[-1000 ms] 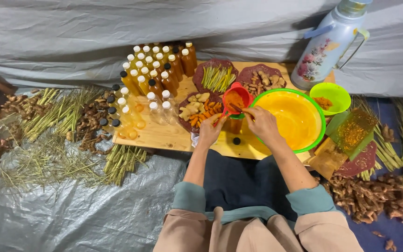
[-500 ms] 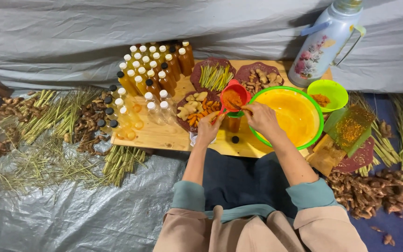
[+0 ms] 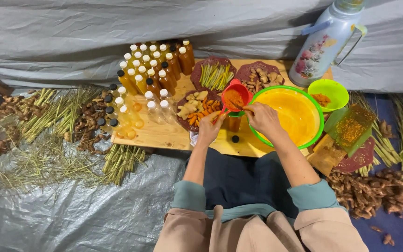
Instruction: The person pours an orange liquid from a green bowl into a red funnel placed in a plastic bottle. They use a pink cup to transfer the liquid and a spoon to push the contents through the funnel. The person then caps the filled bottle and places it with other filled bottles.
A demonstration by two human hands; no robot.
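Both forearms reach fwd from teal cuffs, hands meeting over the wooden surface (image 3: 164, 135). Left hand (image 3: 209, 128) palm-down, fingers curled round the handle end of the red strainer (image 3: 235, 96), closed on it. Right hand (image 3: 262, 117) sits at the near-left rim of the green-rimmed basin (image 3: 289, 114) of yellow liquid, fingers bunched together; looks like they pinch sth small by the strainer rim, can't tell what. Strainer is above a small bottle (image 3: 234, 122), between the basin and a dark plate of sliced roots (image 3: 194, 108); bowl faces up w/ orange pulp inside, long axis runs from handle at lower left to bowl at upper right, slightly tilted. Black cap (image 3: 234, 138) lies on the surface just below. Rows of capped bottles (image 3: 152, 70), white and black caps, amber-to-yellow fill, stand at left back. Pale flask w/ flower print (image 3: 325, 44) upright at right back. Small green bowl (image 3: 328, 93) right of basin. Green tray (image 3: 350, 128) w/ yellow powder, tilted, near right.
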